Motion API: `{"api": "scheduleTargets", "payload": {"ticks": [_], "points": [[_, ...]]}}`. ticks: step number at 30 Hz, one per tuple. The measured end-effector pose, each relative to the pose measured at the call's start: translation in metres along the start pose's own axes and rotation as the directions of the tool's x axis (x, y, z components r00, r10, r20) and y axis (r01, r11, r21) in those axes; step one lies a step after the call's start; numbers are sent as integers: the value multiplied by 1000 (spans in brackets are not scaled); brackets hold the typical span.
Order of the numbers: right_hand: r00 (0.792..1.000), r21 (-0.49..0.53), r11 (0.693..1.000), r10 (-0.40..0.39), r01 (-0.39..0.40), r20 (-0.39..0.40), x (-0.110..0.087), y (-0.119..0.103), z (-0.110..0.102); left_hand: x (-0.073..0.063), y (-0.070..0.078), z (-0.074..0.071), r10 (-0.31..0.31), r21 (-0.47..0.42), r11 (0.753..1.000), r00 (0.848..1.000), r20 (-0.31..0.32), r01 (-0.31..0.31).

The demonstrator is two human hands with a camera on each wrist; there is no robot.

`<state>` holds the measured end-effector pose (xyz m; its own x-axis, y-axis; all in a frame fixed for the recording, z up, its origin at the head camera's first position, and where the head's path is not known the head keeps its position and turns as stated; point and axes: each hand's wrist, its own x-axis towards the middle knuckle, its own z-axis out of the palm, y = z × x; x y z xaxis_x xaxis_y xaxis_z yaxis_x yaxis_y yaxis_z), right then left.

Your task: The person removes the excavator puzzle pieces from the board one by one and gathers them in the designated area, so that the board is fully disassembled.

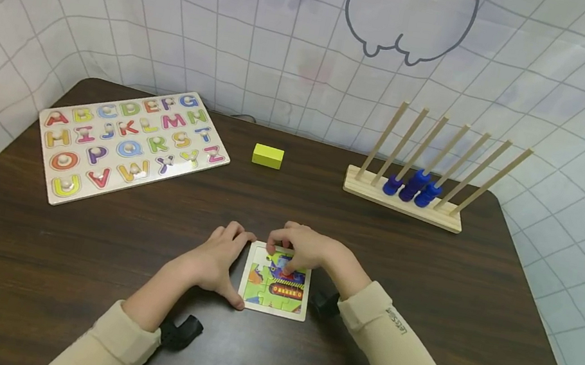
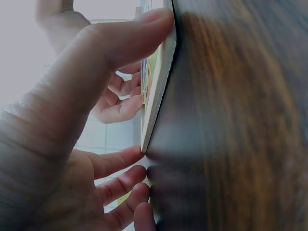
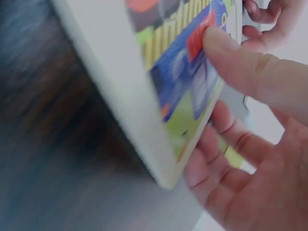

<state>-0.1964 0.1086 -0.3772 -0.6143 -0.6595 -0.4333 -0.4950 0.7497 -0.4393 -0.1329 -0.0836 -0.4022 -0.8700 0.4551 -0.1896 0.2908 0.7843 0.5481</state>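
Note:
A small square jigsaw puzzle [image 1: 283, 301] in a pale wooden frame lies on the dark table, its picture showing a blue and red tracked vehicle on green. A pale bare patch shows at its upper left. My left hand [image 1: 213, 260] holds the left side of the frame, thumb on the near corner and index fingertip at the far corner. My right hand [image 1: 307, 247] reaches over from the far right. Its thumb [image 3: 224, 43] presses the red part of the picture, while its other fingers [image 3: 231, 130] bend down at the far edge.
An alphabet board [image 1: 131, 144] with knobbed letters lies at the back left. Behind the puzzle sits a yellow block [image 1: 268, 156]. At the back right stands a wooden peg rack [image 1: 402, 207] with blue beads [image 1: 414, 186] on several pegs. A printed cloth [image 1: 301, 66] hangs behind the table.

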Motion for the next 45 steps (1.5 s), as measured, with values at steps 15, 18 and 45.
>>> {"api": "scheduleTargets", "payload": {"ticks": [15,18,45], "points": [[998,7,999,-53,53,-46,-7,4,-1,-1,3,-1,-2,1,1000,1000,-5,2],[998,7,999,-44,44,-43,-7,3,-1,0,3,0,0,2,1000,1000,-7,0],[994,-159,985,76,-63,73,8,-11,-2,1,1,-1,-1,3,1000,1000,-2,1]]}}
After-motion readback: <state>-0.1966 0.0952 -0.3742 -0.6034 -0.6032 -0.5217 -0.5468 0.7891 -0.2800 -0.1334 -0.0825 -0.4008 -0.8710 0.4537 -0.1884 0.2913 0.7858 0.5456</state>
